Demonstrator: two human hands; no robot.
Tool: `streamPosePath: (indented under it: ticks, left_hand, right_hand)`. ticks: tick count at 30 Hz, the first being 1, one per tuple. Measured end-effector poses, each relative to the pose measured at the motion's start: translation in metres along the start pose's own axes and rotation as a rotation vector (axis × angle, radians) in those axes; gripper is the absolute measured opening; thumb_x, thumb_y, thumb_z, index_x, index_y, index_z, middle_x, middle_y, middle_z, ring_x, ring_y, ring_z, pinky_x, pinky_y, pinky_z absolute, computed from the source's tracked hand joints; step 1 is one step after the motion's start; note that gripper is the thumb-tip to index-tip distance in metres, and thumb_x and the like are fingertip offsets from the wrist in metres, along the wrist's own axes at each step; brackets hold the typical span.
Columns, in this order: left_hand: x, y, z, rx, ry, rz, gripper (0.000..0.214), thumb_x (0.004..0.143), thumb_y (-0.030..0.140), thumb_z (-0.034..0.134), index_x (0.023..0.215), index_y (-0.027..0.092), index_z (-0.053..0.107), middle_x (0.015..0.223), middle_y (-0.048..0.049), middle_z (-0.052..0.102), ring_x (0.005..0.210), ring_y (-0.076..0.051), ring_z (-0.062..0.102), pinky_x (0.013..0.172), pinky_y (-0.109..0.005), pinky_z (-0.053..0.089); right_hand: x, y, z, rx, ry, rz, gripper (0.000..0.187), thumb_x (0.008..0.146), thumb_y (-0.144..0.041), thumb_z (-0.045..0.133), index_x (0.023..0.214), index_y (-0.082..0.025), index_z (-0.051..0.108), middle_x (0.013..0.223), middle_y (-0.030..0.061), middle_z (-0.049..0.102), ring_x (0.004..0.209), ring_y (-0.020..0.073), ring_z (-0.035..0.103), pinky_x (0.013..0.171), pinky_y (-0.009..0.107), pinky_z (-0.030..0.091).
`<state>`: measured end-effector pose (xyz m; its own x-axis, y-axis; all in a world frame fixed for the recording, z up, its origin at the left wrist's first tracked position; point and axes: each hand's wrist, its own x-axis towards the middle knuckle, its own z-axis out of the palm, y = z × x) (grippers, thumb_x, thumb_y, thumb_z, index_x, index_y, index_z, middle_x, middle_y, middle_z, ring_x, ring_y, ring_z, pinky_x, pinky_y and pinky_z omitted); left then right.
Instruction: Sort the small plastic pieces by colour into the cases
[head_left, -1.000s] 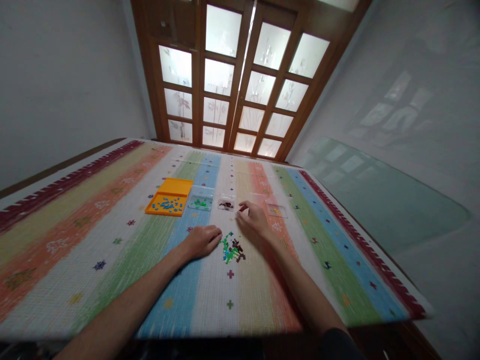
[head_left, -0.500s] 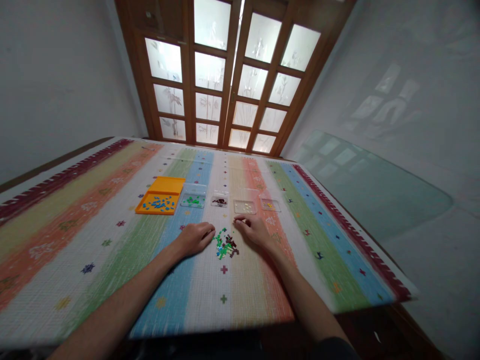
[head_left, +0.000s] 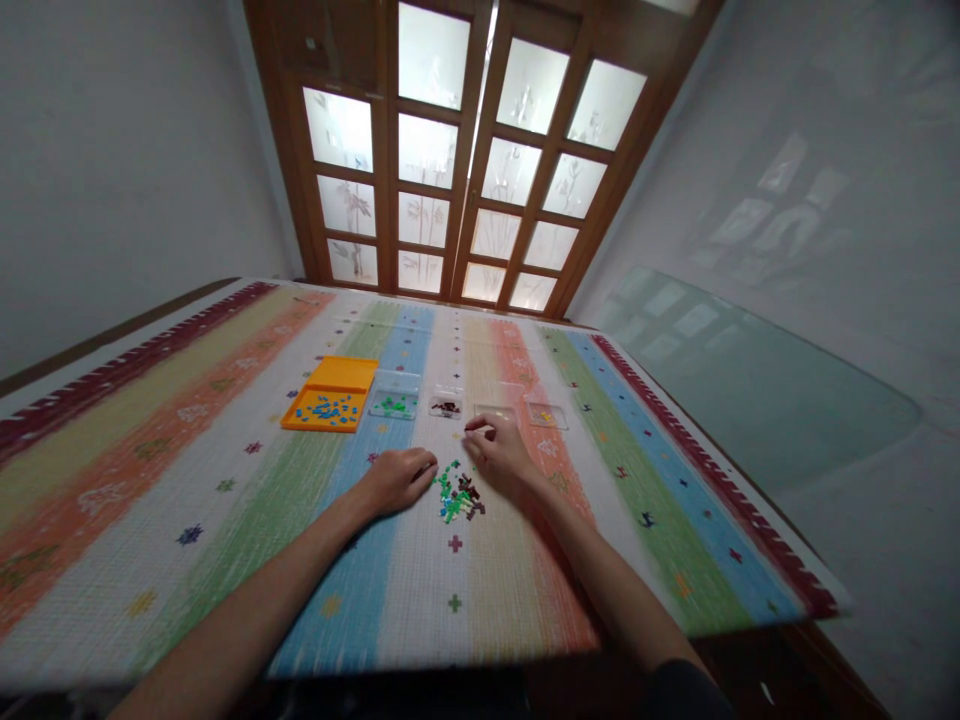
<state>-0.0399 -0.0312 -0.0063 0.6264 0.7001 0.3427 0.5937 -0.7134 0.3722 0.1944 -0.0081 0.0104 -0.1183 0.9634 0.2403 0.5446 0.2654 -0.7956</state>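
Note:
A loose pile of small green, dark brown, pale and blue building bricks (head_left: 459, 495) lies on the striped tablecloth in front of me. My left hand (head_left: 403, 478) rests at the pile's left edge, fingers curled together; whatever is inside them, if anything, is hidden. Just beyond the pile on the right, my right hand (head_left: 496, 448) is held with thumb and forefinger in a pinch. A tiny dark spot shows at those fingertips, too small to name. This hand partly covers the clear box of pale pieces (head_left: 491, 411) behind it.
Behind the hands stand an open orange case (head_left: 341, 374) with blue bricks, a clear box with green bricks (head_left: 394, 404), a small clear box with brown bricks (head_left: 446, 407) and a clear box with yellow pieces (head_left: 547, 416). The striped tablecloth (head_left: 300, 560) covers the table.
My right hand has lifted slightly and moved a little forward and left, now covering part of the pale-piece box. My left hand stays beside the pile. The whole view has shifted slightly.

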Motion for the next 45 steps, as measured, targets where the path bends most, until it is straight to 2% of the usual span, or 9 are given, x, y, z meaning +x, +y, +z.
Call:
streamPosePath:
  ticks: [8,12,16,21,26,30,33,36,45]
  left_hand:
    - [-0.001,0.0,0.0,-0.01,-0.007,-0.015,0.022,0.099,0.028,0.046,0.092,0.02,0.065,0.085,-0.0051,0.072,0.075,-0.018,0.068,0.068,-0.026,0.046]
    - [-0.001,0.0,0.0,0.0,-0.016,-0.009,0.022,0.1,0.028,0.045,0.093,0.02,0.065,0.087,-0.0051,0.072,0.077,-0.018,0.068,0.069,-0.026,0.047]
    - [-0.001,0.001,0.0,0.009,-0.02,-0.005,0.023,0.1,0.028,0.045,0.092,0.019,0.065,0.086,-0.0052,0.071,0.076,-0.018,0.067,0.068,-0.026,0.046]
    - [-0.001,0.002,-0.001,0.004,-0.01,-0.006,0.025,0.1,0.029,0.044,0.092,0.02,0.066,0.085,-0.0051,0.071,0.075,-0.017,0.066,0.068,-0.026,0.047]
    - [-0.001,0.0,0.0,-0.01,-0.006,-0.006,0.024,0.1,0.029,0.045,0.092,0.02,0.066,0.086,-0.0052,0.072,0.076,-0.018,0.067,0.068,-0.026,0.047]
    - [-0.001,0.0,0.0,-0.015,-0.002,-0.008,0.023,0.1,0.028,0.046,0.093,0.02,0.066,0.086,-0.0052,0.072,0.076,-0.018,0.068,0.068,-0.026,0.047]
    - [-0.001,0.001,0.0,-0.017,-0.003,-0.009,0.023,0.1,0.028,0.046,0.093,0.02,0.066,0.086,-0.0053,0.072,0.077,-0.018,0.068,0.069,-0.026,0.047]
    - [-0.001,0.002,0.0,-0.009,-0.007,-0.015,0.022,0.099,0.027,0.046,0.092,0.019,0.066,0.087,-0.0054,0.073,0.077,-0.018,0.068,0.069,-0.027,0.047]
    - [-0.001,0.001,0.001,0.005,-0.005,-0.018,0.02,0.099,0.027,0.048,0.092,0.019,0.066,0.087,-0.0056,0.073,0.078,-0.019,0.069,0.069,-0.027,0.046]
  right_hand:
    - [0.044,-0.006,0.012,-0.353,0.118,-0.105,0.016,0.084,-0.017,0.063,0.09,-0.021,0.076,0.087,0.0045,0.078,0.076,0.0188,0.068,0.078,0.029,0.051]
    - [0.052,-0.006,0.02,-0.411,0.1,-0.085,0.017,0.087,-0.016,0.064,0.095,-0.021,0.077,0.096,0.008,0.079,0.089,0.0227,0.071,0.082,0.032,0.051]
    - [0.053,-0.004,0.017,-0.39,0.057,-0.089,0.02,0.088,-0.015,0.062,0.098,-0.022,0.079,0.098,0.0076,0.08,0.089,0.0228,0.073,0.083,0.033,0.053]
    - [0.041,-0.001,-0.008,-0.325,-0.018,-0.234,0.024,0.083,-0.01,0.064,0.096,-0.023,0.079,0.098,0.0057,0.08,0.087,0.021,0.072,0.083,0.032,0.053]
    - [0.016,-0.001,-0.032,-0.297,-0.278,-0.335,0.016,0.083,-0.014,0.068,0.093,-0.018,0.079,0.086,0.0053,0.075,0.07,0.015,0.063,0.073,0.027,0.048]
    - [-0.007,-0.001,-0.038,-0.254,-0.445,-0.3,0.017,0.083,-0.012,0.067,0.091,-0.019,0.08,0.083,0.003,0.07,0.066,0.0122,0.058,0.065,0.023,0.044]
    - [-0.022,-0.001,-0.036,-0.216,-0.487,-0.239,0.025,0.078,-0.007,0.068,0.096,-0.02,0.08,0.085,0.0022,0.068,0.066,0.0116,0.057,0.063,0.022,0.043]
    - [-0.031,-0.004,-0.033,-0.177,-0.498,-0.223,0.025,0.081,-0.013,0.07,0.102,-0.022,0.08,0.088,0.0024,0.066,0.068,0.0118,0.058,0.063,0.022,0.044]
    - [-0.032,-0.006,-0.029,-0.181,-0.509,-0.207,0.029,0.085,-0.011,0.066,0.107,-0.023,0.08,0.089,0.0025,0.065,0.07,0.012,0.059,0.065,0.022,0.046]
